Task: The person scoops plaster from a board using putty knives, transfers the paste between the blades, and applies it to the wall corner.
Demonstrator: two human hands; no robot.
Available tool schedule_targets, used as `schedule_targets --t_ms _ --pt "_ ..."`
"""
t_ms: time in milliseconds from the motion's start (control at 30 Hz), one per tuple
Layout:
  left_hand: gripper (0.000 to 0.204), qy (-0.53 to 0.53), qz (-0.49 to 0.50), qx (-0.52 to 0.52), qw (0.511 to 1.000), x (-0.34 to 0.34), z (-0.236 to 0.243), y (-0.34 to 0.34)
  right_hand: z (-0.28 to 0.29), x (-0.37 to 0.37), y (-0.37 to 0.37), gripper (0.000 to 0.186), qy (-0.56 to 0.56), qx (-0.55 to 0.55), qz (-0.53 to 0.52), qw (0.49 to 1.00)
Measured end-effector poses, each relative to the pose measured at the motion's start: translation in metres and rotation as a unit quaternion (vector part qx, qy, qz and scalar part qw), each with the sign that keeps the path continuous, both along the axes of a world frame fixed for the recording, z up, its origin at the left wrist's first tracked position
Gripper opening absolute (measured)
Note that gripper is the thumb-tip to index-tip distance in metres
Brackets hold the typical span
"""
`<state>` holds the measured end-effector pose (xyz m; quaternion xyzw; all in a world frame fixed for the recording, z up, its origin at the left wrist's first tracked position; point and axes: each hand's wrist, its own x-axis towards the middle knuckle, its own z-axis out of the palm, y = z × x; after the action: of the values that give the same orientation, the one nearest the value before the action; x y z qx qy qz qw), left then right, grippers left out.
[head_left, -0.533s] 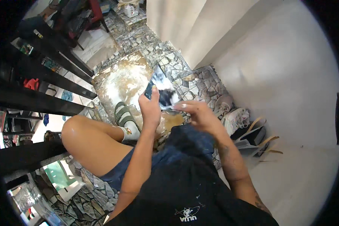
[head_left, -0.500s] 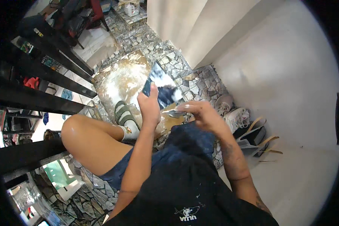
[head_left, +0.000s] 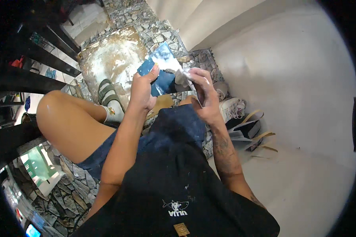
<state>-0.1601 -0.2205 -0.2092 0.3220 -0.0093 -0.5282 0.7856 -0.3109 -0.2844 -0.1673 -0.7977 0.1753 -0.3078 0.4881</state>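
My left hand grips the near-left edge of a flat blue panel, thumb on top. White paste covers the panel's far part. At the panel's right edge, my right hand is closed, its fingers whitened, around what looks like a putty knife. Grey-white paste coats the flat end, which meets or hovers just over the panel; I cannot tell which. The palm and fingers hide most of the handle.
A worn board smeared with white lies on the stone-patterned floor, under my sandalled foot. Dark railings stand at left, a pale wall at right. Shoes and a bag with tan handles sit against that wall.
My right hand has risen, bringing the paste-coated flat end up from below the panel to its right edge. The whole view has shifted, with my left hand still holding the panel.
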Motion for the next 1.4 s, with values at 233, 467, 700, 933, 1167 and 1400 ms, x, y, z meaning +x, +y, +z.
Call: schedule_targets --t_ms 233,467,700,933,1167,1400 --pt "0.015 0.031 -0.049 0.024 0.998 -0.005 -0.008 0.006 -0.048 -0.025 -0.014 0.066 0.072 -0.101 -0.008 0.992" --pt "0.016 0.009 -0.009 -0.018 1.000 -0.001 0.001 0.000 -0.035 -0.048 -0.024 0.084 -0.192 0.398 -0.116 0.890" --pt "0.013 -0.071 0.009 0.027 0.997 -0.007 -0.001 -0.005 -0.034 -0.027 -0.005 0.075 -0.109 0.205 -0.077 0.970" --pt "0.013 -0.026 0.014 0.004 1.000 -0.003 0.015 -0.003 -0.113 -0.051 -0.013 0.060 0.184 -0.052 -0.063 0.980" --pt "0.015 -0.166 0.080 0.078 0.980 -0.003 -0.023 -0.008 0.021 -0.014 0.004 0.067 0.187 -0.073 -0.071 0.977" --pt "0.027 -0.322 0.111 0.186 0.921 -0.011 -0.021 -0.013 -0.005 0.017 0.022 0.064 0.261 -0.104 -0.048 0.959"
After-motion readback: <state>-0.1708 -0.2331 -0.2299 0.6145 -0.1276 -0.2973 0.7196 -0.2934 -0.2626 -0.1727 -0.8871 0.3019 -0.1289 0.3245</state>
